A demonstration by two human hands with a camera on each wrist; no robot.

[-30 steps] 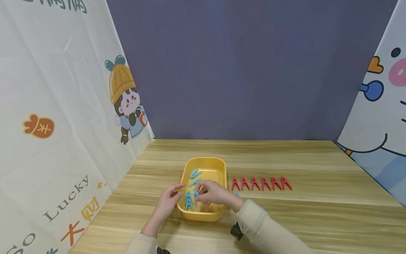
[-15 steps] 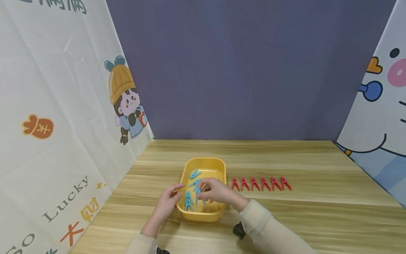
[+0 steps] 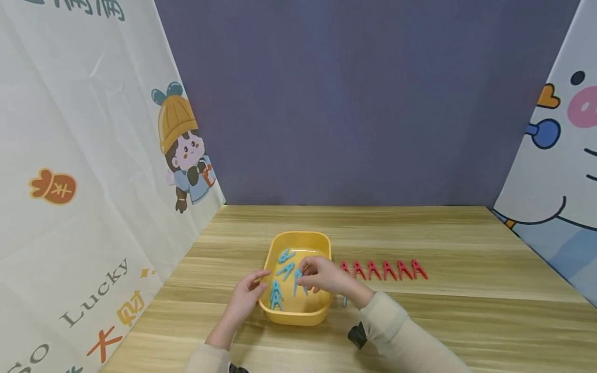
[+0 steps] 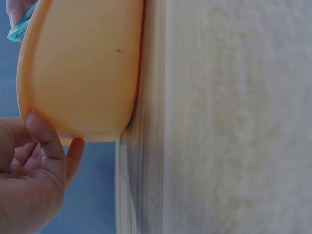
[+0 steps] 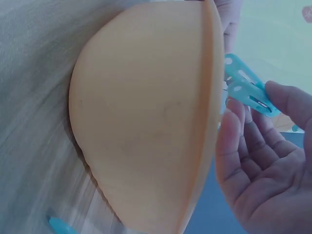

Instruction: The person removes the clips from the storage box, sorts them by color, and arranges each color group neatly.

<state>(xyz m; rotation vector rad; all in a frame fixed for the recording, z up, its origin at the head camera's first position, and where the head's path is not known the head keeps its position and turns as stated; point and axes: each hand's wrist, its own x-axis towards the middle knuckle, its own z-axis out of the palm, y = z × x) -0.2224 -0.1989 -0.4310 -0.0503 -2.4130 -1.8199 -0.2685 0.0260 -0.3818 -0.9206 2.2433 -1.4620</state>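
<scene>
A yellow plastic basin (image 3: 300,318) stands on the table, with several light blue clothespins (image 3: 276,295) lying along its left side. My right hand (image 3: 326,277) is over the basin and pinches one blue clothespin (image 5: 248,90) between thumb and fingers, its legs pointing down in the head view. At the left rim, my left hand (image 3: 247,292) holds the basin's edge; its fingers (image 4: 44,131) touch the wall in the left wrist view. Another blue clothespin (image 3: 345,300) lies on the table right of the basin, mostly hidden by my right wrist.
Several red clothespins (image 3: 389,270) lie in a row to the right of the basin. The wooden table (image 3: 466,248) reaches back to a dark blue-grey panel (image 3: 354,103). Printed white sheets (image 3: 93,129) hang at both sides.
My right hand has shifted slightly right and up inside the basin, carrying the pinched blue clothespin away from the ones at the left. The left hand stays at the rim.
</scene>
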